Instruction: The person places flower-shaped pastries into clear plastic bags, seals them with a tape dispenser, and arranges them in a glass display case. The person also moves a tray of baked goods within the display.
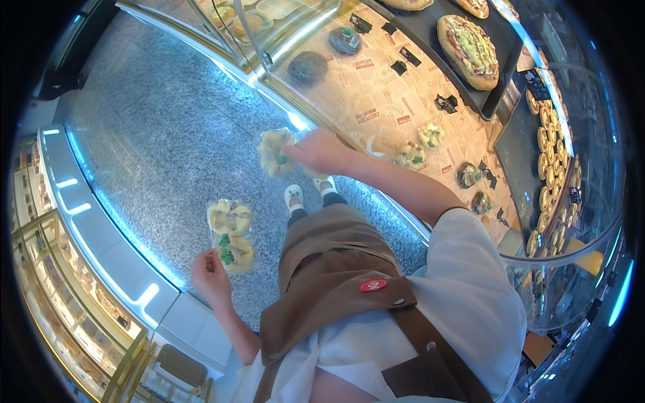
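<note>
My left hand (209, 272) grips the edges of clear bags holding two flower-shaped breads (230, 216), one above the other, with green stickers. Over by the display case, my right hand (318, 151) pinches one more bagged flower-shaped bread (276, 152), which also bears a green sticker. Both hands are in front of the brown apron, above the grey floor. To the right of my right hand, similar wrapped breads (412, 155) lie on the printed paper (388, 95) of the case's shelf. Two darker round wrapped breads (345, 40) sit farther up on it.
A glass panel (252, 45) and lit ledge edge the display case beside my right arm. A black tray (478, 98) holds topped oval breads (468, 53). Many small tarts (549, 161) stand at the far right behind curved clear plastic. Another lit display case (75, 292) curves along the left.
</note>
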Demonstrator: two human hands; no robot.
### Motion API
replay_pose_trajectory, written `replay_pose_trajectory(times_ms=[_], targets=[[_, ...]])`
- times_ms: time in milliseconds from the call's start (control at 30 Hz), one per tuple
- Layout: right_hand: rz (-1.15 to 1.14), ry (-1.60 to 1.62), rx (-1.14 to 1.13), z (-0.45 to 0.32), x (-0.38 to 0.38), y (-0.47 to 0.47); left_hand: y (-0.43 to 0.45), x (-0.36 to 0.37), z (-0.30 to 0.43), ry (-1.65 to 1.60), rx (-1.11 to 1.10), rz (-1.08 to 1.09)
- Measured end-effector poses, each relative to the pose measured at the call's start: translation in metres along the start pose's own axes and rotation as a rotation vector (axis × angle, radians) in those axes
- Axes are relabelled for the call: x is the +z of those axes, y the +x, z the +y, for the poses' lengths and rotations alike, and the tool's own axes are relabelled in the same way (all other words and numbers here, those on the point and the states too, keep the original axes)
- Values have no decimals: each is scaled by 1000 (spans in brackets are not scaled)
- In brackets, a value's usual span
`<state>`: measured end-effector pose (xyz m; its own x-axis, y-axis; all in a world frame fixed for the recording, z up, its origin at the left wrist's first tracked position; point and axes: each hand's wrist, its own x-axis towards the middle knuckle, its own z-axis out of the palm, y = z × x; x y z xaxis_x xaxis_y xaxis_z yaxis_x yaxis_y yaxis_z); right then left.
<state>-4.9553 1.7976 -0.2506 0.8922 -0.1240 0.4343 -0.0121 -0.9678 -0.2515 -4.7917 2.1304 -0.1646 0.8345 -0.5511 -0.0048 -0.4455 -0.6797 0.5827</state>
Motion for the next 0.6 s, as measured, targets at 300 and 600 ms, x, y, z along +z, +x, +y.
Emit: replay_pose_trajectory(times_ms=[300, 600], targets=[[-27, -11, 14, -29, -44, -56, 34, -8, 6, 72, 97, -49], [-149, 56, 229, -73, -33, -140, 73, 9, -11, 142, 345, -155]])
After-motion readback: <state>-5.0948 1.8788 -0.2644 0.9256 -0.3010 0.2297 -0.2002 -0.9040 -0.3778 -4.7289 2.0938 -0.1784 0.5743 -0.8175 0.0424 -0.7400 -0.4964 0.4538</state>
